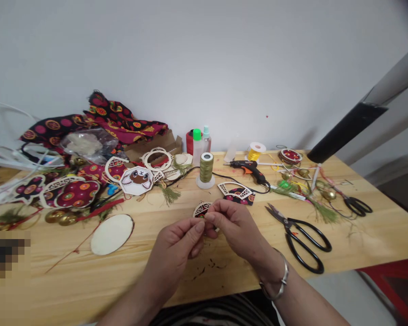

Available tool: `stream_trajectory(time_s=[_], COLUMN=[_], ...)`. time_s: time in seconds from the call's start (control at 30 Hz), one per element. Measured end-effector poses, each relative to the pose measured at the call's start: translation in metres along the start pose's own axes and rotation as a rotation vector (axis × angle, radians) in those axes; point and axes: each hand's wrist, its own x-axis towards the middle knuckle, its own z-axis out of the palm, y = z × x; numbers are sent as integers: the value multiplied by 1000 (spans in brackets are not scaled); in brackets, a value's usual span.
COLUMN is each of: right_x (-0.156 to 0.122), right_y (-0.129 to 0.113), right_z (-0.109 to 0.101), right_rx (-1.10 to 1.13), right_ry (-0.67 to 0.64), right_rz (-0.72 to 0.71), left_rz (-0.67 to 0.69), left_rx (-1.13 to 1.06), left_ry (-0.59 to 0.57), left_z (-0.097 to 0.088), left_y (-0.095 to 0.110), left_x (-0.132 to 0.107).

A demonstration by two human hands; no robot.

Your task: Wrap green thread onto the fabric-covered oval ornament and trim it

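Observation:
My left hand and my right hand meet over the table, thumb and fingers of each pinched together. Whatever is between the fingertips is too small or too covered to make out. Just behind them a round cut-wood ornament with dark patterned cloth shows in part; whether the fingers touch it is hidden. A spool of olive thread stands upright beyond the hands. To its right lies a fan-shaped wooden frame on patterned cloth. Large black-handled scissors rest, blades apart, right of my right hand.
A hot glue gun lies at the back beside a yellow cord spool. Bottles stand near the wall. Ornaments, bells and cloth crowd the left. An oval disc and smaller scissors lie on the table.

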Motion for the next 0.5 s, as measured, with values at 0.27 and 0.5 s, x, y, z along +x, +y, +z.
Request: stream_trajectory(time_s=[0.27,0.5], right_x=[2,4], right_y=[1,3], right_z=[-1,-5], right_rx=[-17,-122], right_ry=[12,87], right_rz=[-28,-34], left_rz=[-33,-77], left_rx=[-127,-194], left_ry=[17,33], left_z=[3,4], left_y=[0,-1], left_x=[-1,1])
